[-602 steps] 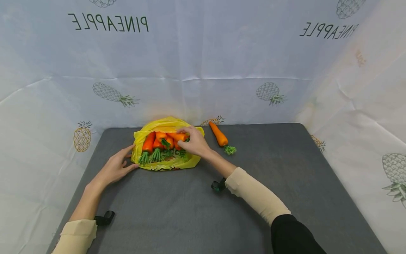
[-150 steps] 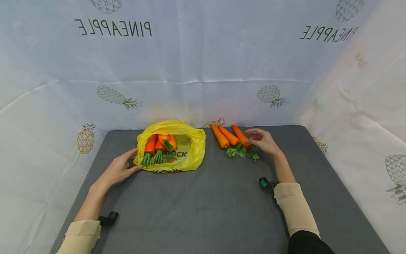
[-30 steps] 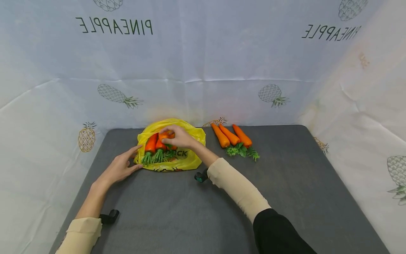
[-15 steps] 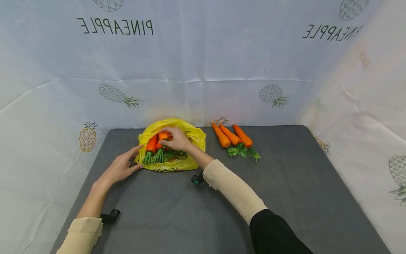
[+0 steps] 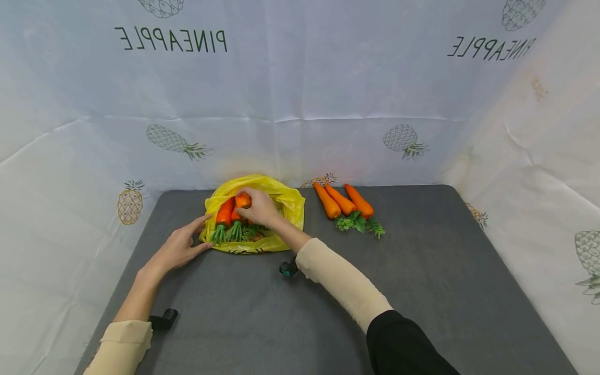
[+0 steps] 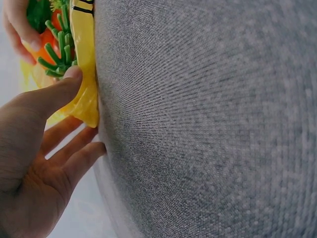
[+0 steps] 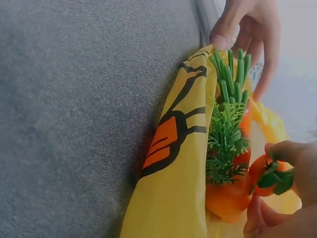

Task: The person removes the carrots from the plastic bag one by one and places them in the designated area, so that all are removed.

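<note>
A yellow plastic bag [image 5: 294,200] lies with its mouth toward me at the back left of the grey table. My left hand [image 5: 175,249] holds its left end, thumb over the near rim and fingers along the outside. Inside, my right hand [image 5: 261,208] pinches an orange carrot [image 7: 262,171] with dark green leaves between thumb and fingers. Two red-orange carrots with cut green stalks [image 5: 236,232] lie left of that hand. A carrot with a feathery green top [image 7: 228,136] lies beneath, mostly hidden by the hand in the head view.
Three orange carrots [image 5: 358,202] with leafy tops lie side by side right of the bag, near the table's back edge. A white pineapple-print curtain [image 5: 300,94] hangs behind and around the grey table [image 5: 262,323].
Earlier, carrots passed from the bag to the row at right, which grew from one to three. My right hand has since returned to the bag and taken hold of the leafy carrot.
</note>
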Available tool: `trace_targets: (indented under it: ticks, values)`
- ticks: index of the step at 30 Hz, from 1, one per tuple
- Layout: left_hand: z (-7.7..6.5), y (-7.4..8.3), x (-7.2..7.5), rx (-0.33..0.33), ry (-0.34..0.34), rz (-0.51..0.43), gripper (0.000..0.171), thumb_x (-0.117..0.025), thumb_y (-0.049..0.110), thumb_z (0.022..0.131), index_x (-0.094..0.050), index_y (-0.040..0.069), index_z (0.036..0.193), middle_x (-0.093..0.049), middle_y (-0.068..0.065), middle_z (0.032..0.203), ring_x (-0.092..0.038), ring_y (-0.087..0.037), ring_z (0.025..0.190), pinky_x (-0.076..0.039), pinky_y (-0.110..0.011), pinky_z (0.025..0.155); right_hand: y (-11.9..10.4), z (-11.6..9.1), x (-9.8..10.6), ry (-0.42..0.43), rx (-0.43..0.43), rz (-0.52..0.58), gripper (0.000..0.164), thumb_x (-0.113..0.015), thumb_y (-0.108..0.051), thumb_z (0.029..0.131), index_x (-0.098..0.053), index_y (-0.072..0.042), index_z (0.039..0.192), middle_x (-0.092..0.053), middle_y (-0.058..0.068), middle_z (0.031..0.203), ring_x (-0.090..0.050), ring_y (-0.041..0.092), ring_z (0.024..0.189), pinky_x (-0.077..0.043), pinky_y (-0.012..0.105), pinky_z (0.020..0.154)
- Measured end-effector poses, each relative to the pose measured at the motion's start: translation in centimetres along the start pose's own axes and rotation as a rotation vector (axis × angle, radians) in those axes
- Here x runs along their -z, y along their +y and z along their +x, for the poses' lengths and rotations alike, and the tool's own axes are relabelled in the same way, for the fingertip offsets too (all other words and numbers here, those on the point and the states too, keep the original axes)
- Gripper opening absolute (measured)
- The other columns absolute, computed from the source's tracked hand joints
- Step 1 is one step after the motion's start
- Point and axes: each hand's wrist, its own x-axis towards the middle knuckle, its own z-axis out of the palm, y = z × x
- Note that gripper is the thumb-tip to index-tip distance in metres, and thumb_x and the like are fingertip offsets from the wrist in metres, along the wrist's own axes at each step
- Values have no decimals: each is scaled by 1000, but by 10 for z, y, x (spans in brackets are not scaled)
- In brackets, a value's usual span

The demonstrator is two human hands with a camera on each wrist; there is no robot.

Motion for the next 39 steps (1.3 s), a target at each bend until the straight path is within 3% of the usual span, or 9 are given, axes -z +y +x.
trace_targets:
  ticks: [5,12,14,20,23,26,32,39]
  values:
    - [1,-1,0,3,1,3,78,-81,15,100,-40,4,165,-64,-36,145,-70,-51,125,-62,-65,91,0,-4,1,32,-27,78,38,-73,-21,102,-68,-17,140,-73,11,123,-52,11,66,-44,22,62]
    - [2,-1,0,4,-3,-3,78,-81,17,100,-40,4,166,-64,-35,146,-70,-50,126,-62,-65,92,-3,-14,17,42,-46,190,33,-71,-21,103,-71,-16,137,-68,12,146,-44,9,58,-43,25,62]
    - [2,-1,0,3,-2,-4,78,-81,17,100,-40,4,166,-64,-35,146,-70,-50,126,-62,-65,92,-3,-17,22,37,-37,219,32,-71,-21,104,-71,-16,135,-67,12,147,-51,10,66,-46,25,65]
    - [1,0,0,4,-3,-3,78,-81,16,100,-40,4,165,-64,-35,145,-70,-50,125,-62,-65,92,2,-25,32,29,38,188,32,-70,-20,103,-71,-14,135,-69,12,145,-56,17,79,-43,26,69]
    - [1,0,0,10,-4,2,78,-81,17,100,-40,4,165,-65,-35,145,-70,-50,125,-62,-65,92,3,-31,36,16,54,184,33,-70,-21,103,-71,-14,135,-69,11,146,-67,22,101,-46,26,72]
    - [1,0,0,13,-1,3,78,-81,16,100,-40,4,165,-65,-34,145,-70,-50,125,-62,-65,92,3,-36,39,10,79,189,34,-71,-22,103,-71,-14,136,-68,10,147,-67,28,125,-51,31,80]
    - [2,1,0,13,-1,-2,78,-81,16,100,-40,4,165,-65,-34,145,-71,-49,125,-62,-65,92,4,-45,45,6,114,185,34,-71,-23,103,-70,-15,136,-69,7,145,-67,29,131,-58,41,97]
    - [1,1,0,8,3,4,78,-81,16,99,-40,3,165,-66,-34,143,-71,-49,123,-62,-63,90,2,-55,56,-1,131,209,34,-71,-25,103,-71,-17,136,-70,8,143,-67,29,128,-58,46,102]
